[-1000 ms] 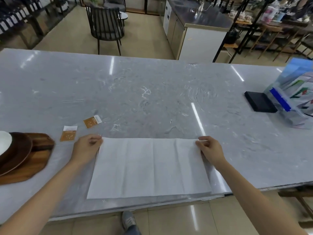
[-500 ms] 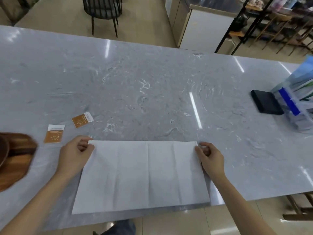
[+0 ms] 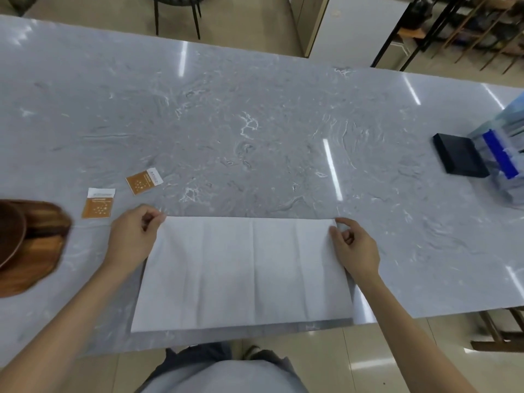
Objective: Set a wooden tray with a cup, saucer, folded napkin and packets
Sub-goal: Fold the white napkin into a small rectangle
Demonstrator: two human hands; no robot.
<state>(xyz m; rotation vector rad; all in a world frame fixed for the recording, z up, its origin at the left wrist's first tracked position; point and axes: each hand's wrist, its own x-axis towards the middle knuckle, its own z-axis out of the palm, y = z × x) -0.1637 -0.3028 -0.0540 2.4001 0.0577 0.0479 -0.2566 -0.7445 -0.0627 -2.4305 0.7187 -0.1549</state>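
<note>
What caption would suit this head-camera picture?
Both hands pinch the far corners of a white napkin on a marble table.

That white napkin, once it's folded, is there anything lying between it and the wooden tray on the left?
Nothing visible lies directly between them. The napkin is held at its far corners by the left hand and right hand. Bare table leads to the tray; both packets lie farther back.
</note>
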